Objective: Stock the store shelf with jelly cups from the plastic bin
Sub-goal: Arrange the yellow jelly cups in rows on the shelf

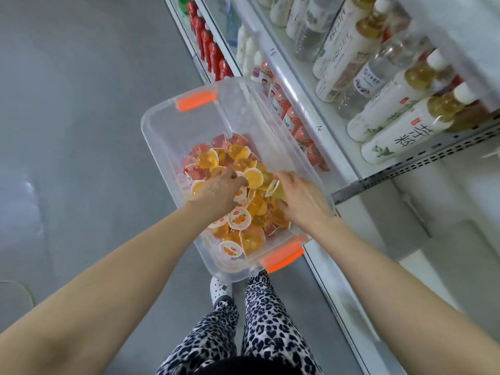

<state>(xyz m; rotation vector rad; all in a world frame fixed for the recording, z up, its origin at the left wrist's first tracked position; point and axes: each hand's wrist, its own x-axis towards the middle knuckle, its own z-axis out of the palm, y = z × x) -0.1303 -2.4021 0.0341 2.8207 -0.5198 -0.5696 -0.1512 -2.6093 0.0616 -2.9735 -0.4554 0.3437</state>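
Mostly orange translucent jelly cups [252,240]; left hand [219,191], right hand [303,203] fingers curled, grip unclear.

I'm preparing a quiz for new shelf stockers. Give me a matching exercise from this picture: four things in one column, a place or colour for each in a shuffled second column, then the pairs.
1 jelly cups
2 bin handle
3 red bottles
4 tea bottle cap

A white
B on the bin's short end
C far end of the shelving
D piled inside the clear bin

Pairs: 1-D, 2-B, 3-C, 4-A
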